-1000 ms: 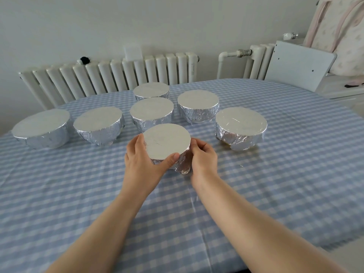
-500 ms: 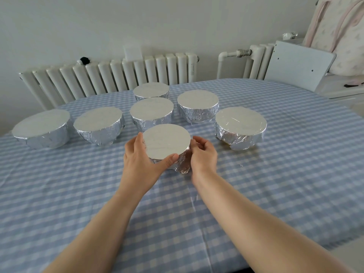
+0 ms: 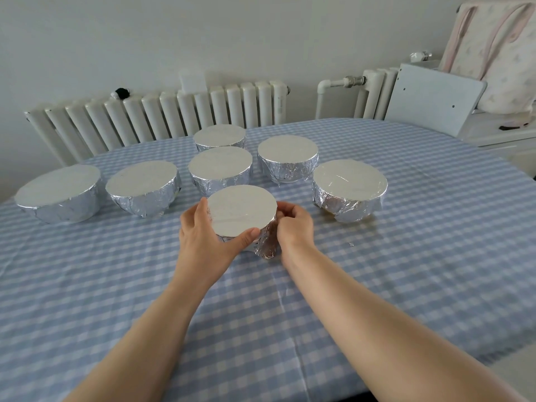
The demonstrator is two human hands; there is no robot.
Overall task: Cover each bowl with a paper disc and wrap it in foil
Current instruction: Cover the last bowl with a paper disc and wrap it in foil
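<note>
Person is working the nearest foil-wrapped bowl (image 3: 242, 211), which is sitting on the counter (image 3: 406, 256) near its middle, just in front of the other six. Left hand (image 3: 203, 236) is cupping the bowl's left side, thumb curled round the near rim, fingers (image 3: 200, 210) wrapping behind the wall; their tips are hidden by the bowl. Right hand (image 3: 294, 227) is pressing against the right side with fingers curled onto the crumpled foil there; can't make out exactly what the tips are pinching, the knuckles are blocking it. A loose foil flap (image 3: 266, 248) is sticking down at the near right of the bowl, touching the cloth.

Paper discs aren't visible on any bowl: foil tops are covering everything. Bowl contents, same.

Other wrapped bowls: far-left bowl (image 3: 59, 195), next bowl (image 3: 142, 191), centre bowl (image 3: 220, 172), back bowl (image 3: 219, 137) partly hidden behind the centre one, right-back bowl (image 3: 287, 159) with a bit of white base showing under the foil, far-right bowl (image 3: 349, 190) with ragged foil at the bottom.

A small foil scrap (image 3: 351, 244) is lying on the checked cloth right of the hands. Both forearms are cut off by the bottom edge.
</note>
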